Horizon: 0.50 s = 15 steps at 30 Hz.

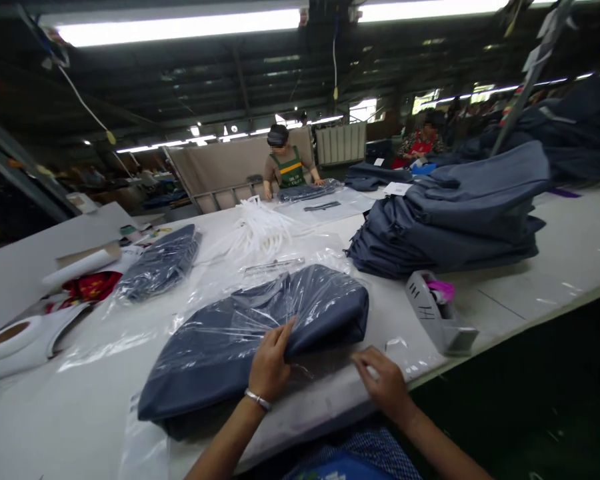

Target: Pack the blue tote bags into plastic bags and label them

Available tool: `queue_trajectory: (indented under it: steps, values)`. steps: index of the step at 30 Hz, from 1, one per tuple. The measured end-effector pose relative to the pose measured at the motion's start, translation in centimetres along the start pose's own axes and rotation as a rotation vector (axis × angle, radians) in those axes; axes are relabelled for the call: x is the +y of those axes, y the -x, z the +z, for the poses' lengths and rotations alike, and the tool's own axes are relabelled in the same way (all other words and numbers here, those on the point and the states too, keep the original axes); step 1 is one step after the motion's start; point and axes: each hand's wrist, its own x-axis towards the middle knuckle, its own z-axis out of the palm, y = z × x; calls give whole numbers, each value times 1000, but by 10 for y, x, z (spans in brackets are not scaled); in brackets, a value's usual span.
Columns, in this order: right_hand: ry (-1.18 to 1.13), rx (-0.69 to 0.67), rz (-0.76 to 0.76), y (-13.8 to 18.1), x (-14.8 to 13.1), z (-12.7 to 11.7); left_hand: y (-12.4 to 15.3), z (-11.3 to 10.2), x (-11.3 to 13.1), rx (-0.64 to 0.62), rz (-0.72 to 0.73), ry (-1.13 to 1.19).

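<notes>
Bright tube lights (180, 28) hang overhead, while a co-worker (286, 161) wears a green apron (291, 176).

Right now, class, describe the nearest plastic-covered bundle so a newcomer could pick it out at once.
On the long white table, look to the near side, where the person's left hand touches a broad slate-blue bundle. Clear plastic lies over it, unlike the stack to its right, and it lies nearer than the wrapped bundle at left.

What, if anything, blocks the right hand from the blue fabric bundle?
No solid object visibly stands between the right hand and the blue fabric bundle; clear plastic film covers its top. The gray box sits to the hand's right, outside that gap.
</notes>
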Motion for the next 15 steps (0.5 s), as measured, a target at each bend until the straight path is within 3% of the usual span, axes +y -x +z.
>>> queue_trajectory:
  steps: [2,4,10,12,15]
  values:
    - [-67,318,203,-18,18,-19,-2,-2,-1,2,22,4]
    - [-117,464,285,-50,36,-31,-4,-4,-2,-1,47,1]
    - [-289,299,300,-146,61,-36,0,1,-4,7,65,-19]
    - [-285,294,274,-154,55,-36,3,4,-3,20,58,-1]
    - [-266,295,200,-136,34,-37,6,11,-2,38,30,42]
